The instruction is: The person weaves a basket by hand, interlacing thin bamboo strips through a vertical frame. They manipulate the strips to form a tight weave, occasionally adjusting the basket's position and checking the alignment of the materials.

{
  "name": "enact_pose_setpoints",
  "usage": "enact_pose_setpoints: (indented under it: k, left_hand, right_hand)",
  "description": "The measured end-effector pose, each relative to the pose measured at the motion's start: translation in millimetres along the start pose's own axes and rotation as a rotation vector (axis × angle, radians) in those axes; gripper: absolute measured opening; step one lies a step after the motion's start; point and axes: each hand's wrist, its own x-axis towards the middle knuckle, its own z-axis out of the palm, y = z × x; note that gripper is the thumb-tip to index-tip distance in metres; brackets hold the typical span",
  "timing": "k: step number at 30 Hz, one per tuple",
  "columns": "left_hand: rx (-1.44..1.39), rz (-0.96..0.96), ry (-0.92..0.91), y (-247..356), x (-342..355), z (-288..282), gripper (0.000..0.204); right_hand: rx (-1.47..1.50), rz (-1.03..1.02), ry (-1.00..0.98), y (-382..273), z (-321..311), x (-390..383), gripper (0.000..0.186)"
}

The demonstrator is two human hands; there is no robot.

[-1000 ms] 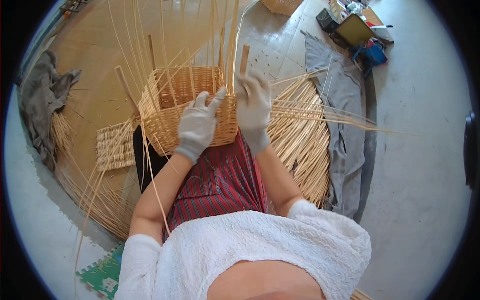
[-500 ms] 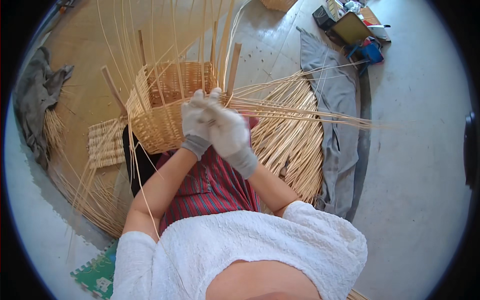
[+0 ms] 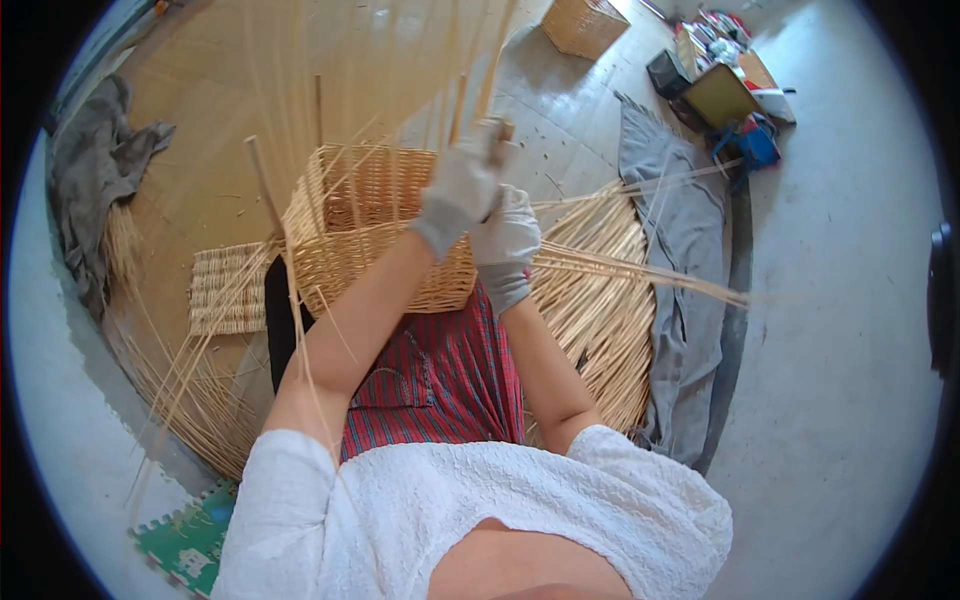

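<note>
A half-woven wicker basket (image 3: pixel 385 270) rests on my lap, tilted, with tall thin strands and wooden stakes rising from its rim. At its front right corner, my left hand (image 3: pixel 465 185), in a white glove with a grey cuff, is closed around the upper part of a wooden stake (image 3: pixel 497 128); motion smears its fingers. Just below and right, my right hand (image 3: pixel 507 235), gloved alike, curls its fingers at the corner. Long wicker strands (image 3: pixel 620 268) run out rightward from beneath it; its fingertips are partly hidden.
A thick bundle of wicker strands (image 3: pixel 595 325) lies right of me beside a grey cloth (image 3: pixel 690 330). Left are a woven panel (image 3: pixel 228 290), loose strands and another grey cloth (image 3: pixel 95 170). A finished-looking basket (image 3: pixel 585 27) and a blue stool (image 3: pixel 755 150) stand farther off.
My left hand has risen from the basket's rim to the corner stake. The right hand has come off the left and turned beside the corner. The whole view has shifted slightly.
</note>
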Motion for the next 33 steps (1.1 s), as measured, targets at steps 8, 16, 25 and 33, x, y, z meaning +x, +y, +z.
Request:
enact_pose_setpoints:
  k: [8,16,25,33]
  left_hand:
    - [0.324,0.025,0.078,-27.8,-153.0,-84.0,0.026]
    - [0.865,-0.282,0.213,-52.7,-174.6,-182.5,0.052]
    - [0.829,-0.541,0.081,-58.6,-169.5,-195.3,0.048]
    - [0.727,-0.292,0.215,-89.2,-188.8,-202.4,0.052]
  right_hand:
    - [0.351,0.148,0.271,-25.0,-13.1,2.1,0.027]
    - [0.901,0.659,-0.764,-182.0,71.0,31.2,0.114]
    - [1.529,0.507,-0.519,-192.6,96.5,-7.1,0.057]
    - [1.241,-0.059,0.223,-206.6,38.8,-7.8,0.043]
